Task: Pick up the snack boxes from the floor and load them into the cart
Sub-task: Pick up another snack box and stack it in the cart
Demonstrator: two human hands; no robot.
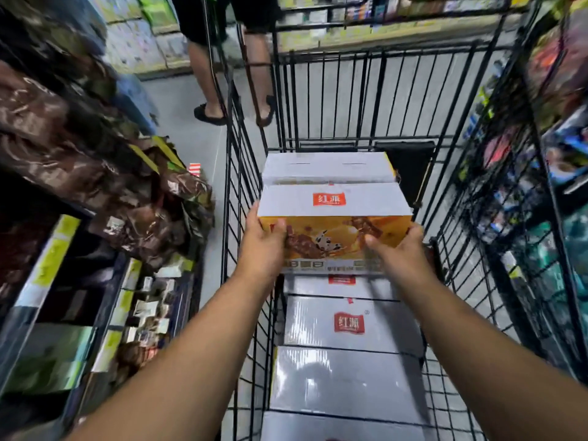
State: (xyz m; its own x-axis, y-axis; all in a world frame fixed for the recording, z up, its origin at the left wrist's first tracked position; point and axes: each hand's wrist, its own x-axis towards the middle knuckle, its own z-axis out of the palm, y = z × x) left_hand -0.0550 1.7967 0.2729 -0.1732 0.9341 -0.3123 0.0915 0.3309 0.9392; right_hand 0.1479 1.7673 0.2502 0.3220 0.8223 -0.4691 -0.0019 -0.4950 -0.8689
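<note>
I hold a snack box (334, 214) inside the black wire cart (245, 173); its top is white with a red logo and its front is orange. My left hand (262, 246) grips its left near corner, thumb on the front face. My right hand (399, 249) grips the right near corner. A second white box (327, 167) lies just behind it. Below and nearer to me, several more white boxes (350, 326) are stacked in the cart.
Shelves of brown snack bags (95, 160) and yellow price tags run along the left. Colourful goods fill the shelves on the right (560, 148). Another person's legs in sandals (210, 113) stand on the grey floor beyond the cart's left side.
</note>
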